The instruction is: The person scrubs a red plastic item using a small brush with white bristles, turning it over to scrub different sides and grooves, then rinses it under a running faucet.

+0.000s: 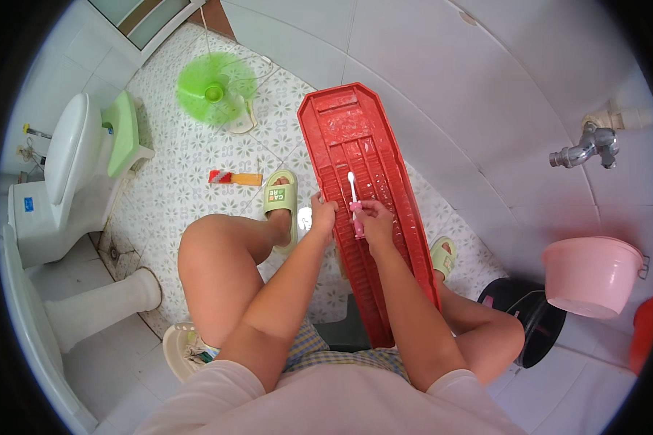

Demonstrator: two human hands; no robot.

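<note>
A long red ribbed plastic tray lies tilted between my knees, wet and shiny on its ridges. My left hand grips its left edge, the fingers curled over the rim. In my right hand, above the tray's middle, is a small pink toothbrush with a white neck; its white head points away from me. On the floor, left of the tray, lies a scrub brush with red and white bristles and an orange handle.
A green-bladed fan stands beyond on the patterned tile floor. At left are a toilet, a green stool and a white pedestal. On the right, a metal tap juts from the wall, above a pink tub and a black bucket.
</note>
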